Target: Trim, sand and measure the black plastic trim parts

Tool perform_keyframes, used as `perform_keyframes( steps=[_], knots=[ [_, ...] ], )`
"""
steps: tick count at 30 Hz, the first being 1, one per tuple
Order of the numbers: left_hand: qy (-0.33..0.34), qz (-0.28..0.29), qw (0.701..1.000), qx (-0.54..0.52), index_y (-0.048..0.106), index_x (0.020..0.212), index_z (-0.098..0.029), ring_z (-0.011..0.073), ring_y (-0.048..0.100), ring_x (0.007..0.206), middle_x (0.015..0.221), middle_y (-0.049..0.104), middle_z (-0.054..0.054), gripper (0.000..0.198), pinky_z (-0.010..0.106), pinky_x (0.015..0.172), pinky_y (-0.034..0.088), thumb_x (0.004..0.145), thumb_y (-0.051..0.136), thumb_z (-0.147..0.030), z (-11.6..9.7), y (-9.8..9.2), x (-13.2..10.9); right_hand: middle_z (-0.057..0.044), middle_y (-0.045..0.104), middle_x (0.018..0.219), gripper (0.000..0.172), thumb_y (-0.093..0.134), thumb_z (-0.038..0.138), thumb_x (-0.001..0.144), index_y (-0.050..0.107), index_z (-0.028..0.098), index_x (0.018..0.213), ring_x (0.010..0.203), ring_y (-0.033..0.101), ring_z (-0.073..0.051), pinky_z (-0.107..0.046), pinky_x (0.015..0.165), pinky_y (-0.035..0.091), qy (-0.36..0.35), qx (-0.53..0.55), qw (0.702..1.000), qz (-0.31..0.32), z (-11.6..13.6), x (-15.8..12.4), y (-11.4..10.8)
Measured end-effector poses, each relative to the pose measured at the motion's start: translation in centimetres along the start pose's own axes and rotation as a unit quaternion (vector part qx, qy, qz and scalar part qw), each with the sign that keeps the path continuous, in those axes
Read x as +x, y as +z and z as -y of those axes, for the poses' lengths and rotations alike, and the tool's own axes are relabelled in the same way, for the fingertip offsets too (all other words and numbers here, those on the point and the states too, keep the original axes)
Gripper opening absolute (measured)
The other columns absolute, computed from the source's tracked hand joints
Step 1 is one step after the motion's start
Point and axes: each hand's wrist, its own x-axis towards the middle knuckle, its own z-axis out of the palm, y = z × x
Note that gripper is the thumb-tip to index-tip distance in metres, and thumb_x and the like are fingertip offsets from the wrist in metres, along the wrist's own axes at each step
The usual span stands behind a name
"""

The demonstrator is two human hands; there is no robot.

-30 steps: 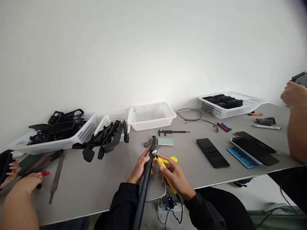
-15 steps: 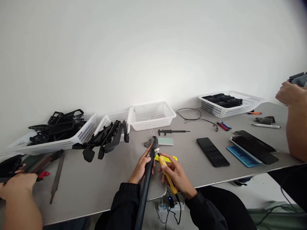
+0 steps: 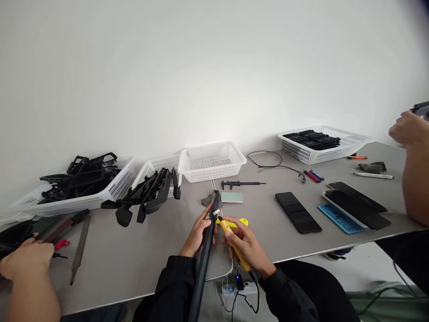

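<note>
My left hand (image 3: 193, 238) is wrapped round a long black plastic part (image 3: 204, 259), which slants from my lap up over the table. My right hand (image 3: 248, 245) grips a yellow corded hand tool (image 3: 230, 235). Its pale tip, on thin metal prongs, meets or nearly meets the part's right side near the upper end; actual contact is hard to make out. Behind the tool lies a bright yellow item (image 3: 241, 222), partly hidden by my right fingers. Just beyond the part are a grey cloth (image 3: 207, 201) and a pale green block (image 3: 231, 197).
A black caliper (image 3: 240, 184) lies before a white basket (image 3: 214, 173). Black parts fill baskets at left (image 3: 115, 190) and right (image 3: 310, 156). A black phone-like slab (image 3: 297, 212) lies right. Co-workers' hands work at the left (image 3: 28, 259) and right (image 3: 410, 129).
The tool's tip has shifted slightly down and left along the black part, with my right hand moving a little. At the right, a co-worker's hand has moved outward with a dark piece.
</note>
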Motion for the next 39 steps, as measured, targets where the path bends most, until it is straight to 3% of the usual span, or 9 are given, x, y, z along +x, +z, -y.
perform_keyframes(
  steps=[16, 39],
  knots=[
    [-0.004, 0.007, 1.0, -0.006, 0.025, 0.171, -0.023, 0.0122, 0.061, 0.048, 0.076, 0.068, 0.0, 0.083, 0.022, 0.047, 0.047, 0.096, 0.055, -0.042, -0.1, 0.1, -0.1, 0.003, 0.065, 0.083, 0.066, 0.069, 0.059, 0.095, 0.053, 0.025, 0.149, 0.049, 0.055, -0.01, -0.024, 0.044, 0.046, -0.012, 0.025, 0.999, -0.029, -0.8, 0.4, -0.2],
    [-0.004, 0.004, 1.0, 0.011, 0.024, 0.171, -0.02, 0.013, 0.061, 0.047, 0.074, 0.067, -0.001, 0.085, 0.022, 0.046, 0.047, 0.095, 0.054, -0.042, 0.1, 0.0, 0.0, 0.002, 0.064, 0.087, 0.059, 0.067, 0.055, 0.099, 0.051, 0.026, 0.149, 0.053, 0.056, -0.01, -0.023, 0.046, 0.047, -0.021, 0.032, 0.999, -0.022, -1.1, 0.5, -0.4]
  ],
)
